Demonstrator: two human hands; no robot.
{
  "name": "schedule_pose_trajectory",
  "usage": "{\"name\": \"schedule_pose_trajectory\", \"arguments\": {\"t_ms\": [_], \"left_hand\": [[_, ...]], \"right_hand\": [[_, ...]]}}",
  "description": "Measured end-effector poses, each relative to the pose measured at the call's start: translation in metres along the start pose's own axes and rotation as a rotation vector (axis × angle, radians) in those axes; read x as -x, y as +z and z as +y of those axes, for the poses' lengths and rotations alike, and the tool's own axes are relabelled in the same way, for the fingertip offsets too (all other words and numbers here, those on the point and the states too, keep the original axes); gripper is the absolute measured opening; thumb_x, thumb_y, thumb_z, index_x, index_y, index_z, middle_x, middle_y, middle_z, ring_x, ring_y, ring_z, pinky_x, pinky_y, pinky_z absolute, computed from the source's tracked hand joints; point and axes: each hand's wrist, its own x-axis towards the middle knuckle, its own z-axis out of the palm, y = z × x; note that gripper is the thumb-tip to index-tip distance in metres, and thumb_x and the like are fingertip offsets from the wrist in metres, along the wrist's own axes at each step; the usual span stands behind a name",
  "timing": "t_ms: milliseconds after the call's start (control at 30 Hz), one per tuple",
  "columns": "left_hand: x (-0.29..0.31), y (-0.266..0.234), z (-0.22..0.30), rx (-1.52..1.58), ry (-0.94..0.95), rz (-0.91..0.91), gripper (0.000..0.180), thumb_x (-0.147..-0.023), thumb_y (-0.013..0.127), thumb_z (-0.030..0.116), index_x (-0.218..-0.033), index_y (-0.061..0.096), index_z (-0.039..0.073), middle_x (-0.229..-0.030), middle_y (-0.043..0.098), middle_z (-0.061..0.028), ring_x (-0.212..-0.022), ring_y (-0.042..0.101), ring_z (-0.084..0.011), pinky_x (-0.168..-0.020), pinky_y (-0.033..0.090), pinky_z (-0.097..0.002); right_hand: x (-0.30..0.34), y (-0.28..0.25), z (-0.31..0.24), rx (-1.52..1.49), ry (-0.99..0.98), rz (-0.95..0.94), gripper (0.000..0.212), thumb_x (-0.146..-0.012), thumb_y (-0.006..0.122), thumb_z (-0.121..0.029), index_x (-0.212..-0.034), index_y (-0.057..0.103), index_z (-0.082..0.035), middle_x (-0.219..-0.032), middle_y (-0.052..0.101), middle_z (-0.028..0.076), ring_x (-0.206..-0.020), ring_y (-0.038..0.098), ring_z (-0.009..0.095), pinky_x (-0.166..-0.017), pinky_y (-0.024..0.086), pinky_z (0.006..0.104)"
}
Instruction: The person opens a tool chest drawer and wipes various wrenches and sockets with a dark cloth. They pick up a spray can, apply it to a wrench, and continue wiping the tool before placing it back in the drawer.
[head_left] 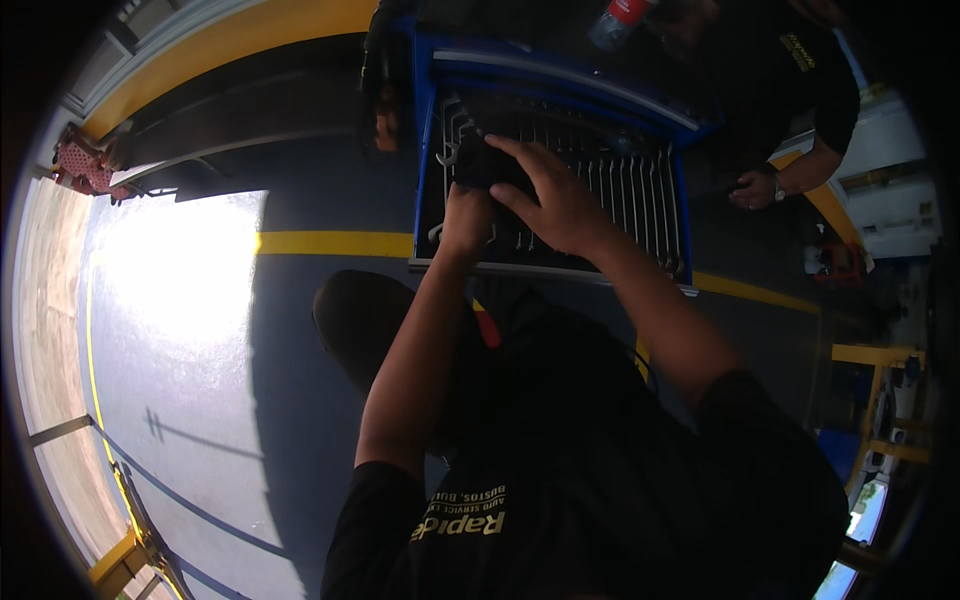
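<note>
Below me, a blue tool chest drawer (pixel 682 215) stands pulled out, with several wrenches (pixel 620 200) laid side by side in its dark tray. Over its left half, my left hand (pixel 468 220) is closed around a dark object (pixel 478 165) whose kind is too shadowed to make out. My right hand (pixel 560 205) reaches in from the right. Its thumb and index finger are stretched apart beside the dark object, seemingly touching it. Left of the object shows the open jaw of a wrench (pixel 447 155) lying in the drawer.
A bottle with a red label (pixel 622 22) lies on the chest top. At the right stands another person in a dark shirt, one hand (pixel 755 190) low beside the chest. A dark round seat (pixel 360 325) is near my left arm. Yellow lines (pixel 335 243) cross the grey floor.
</note>
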Motion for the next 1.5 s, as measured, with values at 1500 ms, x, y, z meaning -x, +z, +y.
{"name": "schedule_pose_trajectory", "arguments": {"t_ms": [1500], "left_hand": [[0.046, 0.027, 0.001, 0.654, -0.278, -0.336, 0.057, -0.111, 0.049, 0.042, -0.152, 0.047, 0.002, -0.146, 0.059, -0.0138, -0.135, 0.058, -0.0277, -0.117, 0.043, -0.0432]], "right_hand": [[0.026, -0.016, 0.016, -0.884, 0.645, 0.148, 0.063, -0.085, 0.077, -0.014, -0.143, 0.057, 0.002, -0.125, 0.07, 0.019, -0.114, 0.069, 0.029, -0.101, 0.053, 0.0389]]}}
